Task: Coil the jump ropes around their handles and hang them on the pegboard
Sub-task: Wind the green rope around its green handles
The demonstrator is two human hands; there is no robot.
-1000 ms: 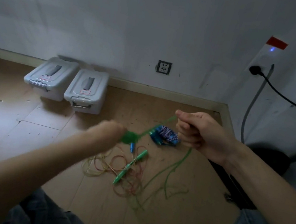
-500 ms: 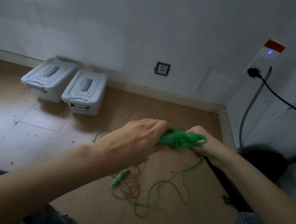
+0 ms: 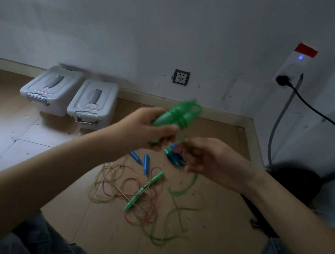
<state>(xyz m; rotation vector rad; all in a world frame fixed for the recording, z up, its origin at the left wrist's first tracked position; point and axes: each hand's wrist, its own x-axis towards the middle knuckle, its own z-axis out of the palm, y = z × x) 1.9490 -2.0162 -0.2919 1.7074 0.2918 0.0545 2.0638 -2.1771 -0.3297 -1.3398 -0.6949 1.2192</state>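
Left hand (image 3: pixel 142 129) grips green handles (image 3: pixel 166 118), now raised; right hand (image 3: pixel 211 161) pinches green rope (image 3: pixel 188 184) — several turns on, floor slack shrinking.

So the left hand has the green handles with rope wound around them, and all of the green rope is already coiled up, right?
Not all of it. The head view shows the left hand holding the green handles with several turns around them, but a long stretch of green rope trails loose over the floor, running up to the right hand.
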